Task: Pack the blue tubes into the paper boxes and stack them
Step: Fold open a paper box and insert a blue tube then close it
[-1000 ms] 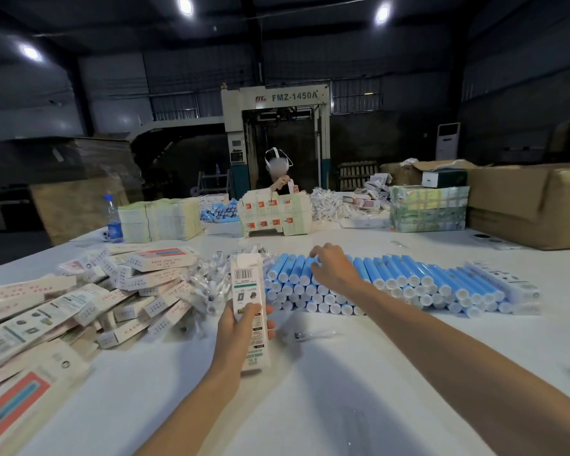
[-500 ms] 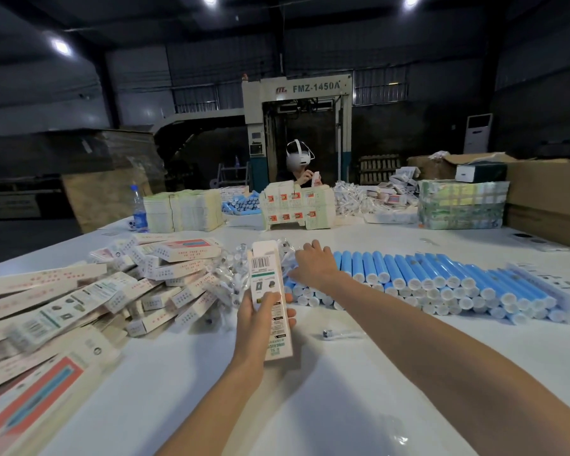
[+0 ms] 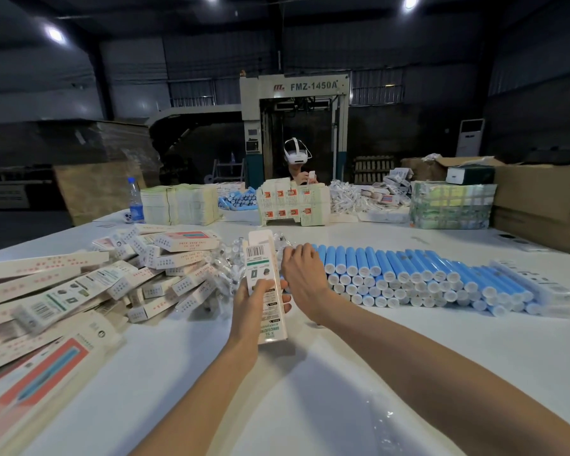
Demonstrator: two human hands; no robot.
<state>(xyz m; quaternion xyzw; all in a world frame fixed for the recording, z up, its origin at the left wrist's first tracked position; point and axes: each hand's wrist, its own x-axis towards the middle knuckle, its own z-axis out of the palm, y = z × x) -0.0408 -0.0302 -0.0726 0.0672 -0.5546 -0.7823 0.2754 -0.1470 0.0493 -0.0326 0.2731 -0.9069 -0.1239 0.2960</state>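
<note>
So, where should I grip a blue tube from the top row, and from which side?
Grip the blue tube around its barrel from above. The tubes lie packed side by side, white caps toward the camera, so only a top one's upper surface is free.

Mostly blue and white on my feed

I'm seeing blue tubes [image 3: 389, 264] with white caps, a white paper box [image 3: 259, 261] with black barcode and green stripe, white table [image 3: 310, 390].
</note>
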